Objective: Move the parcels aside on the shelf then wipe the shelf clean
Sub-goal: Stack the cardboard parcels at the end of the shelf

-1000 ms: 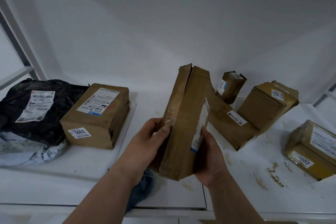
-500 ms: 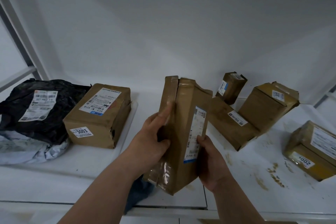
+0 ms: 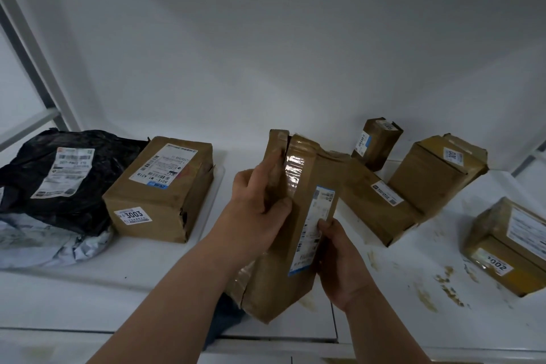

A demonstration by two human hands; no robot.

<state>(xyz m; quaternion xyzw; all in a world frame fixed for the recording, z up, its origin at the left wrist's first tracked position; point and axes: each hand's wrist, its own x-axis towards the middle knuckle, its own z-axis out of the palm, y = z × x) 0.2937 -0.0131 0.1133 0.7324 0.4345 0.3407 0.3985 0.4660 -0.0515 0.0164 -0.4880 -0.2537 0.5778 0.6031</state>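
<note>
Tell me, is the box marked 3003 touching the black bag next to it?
Cannot tell. In the head view the 3003 box and the black bag meet along a dark edge, with no clear gap or contact showing.

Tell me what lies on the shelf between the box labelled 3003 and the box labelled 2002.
In the head view, between the 3003 box and the 2002 box, both hands hold a taped parcel; behind it lies a flat box, plus brown stains.

We seem to be in a parcel depot: labelled cardboard parcels (image 3: pixel 161 186) and mailer bags (image 3: pixel 59 174) crowd a white metal shelf (image 3: pixel 133 269).
</note>
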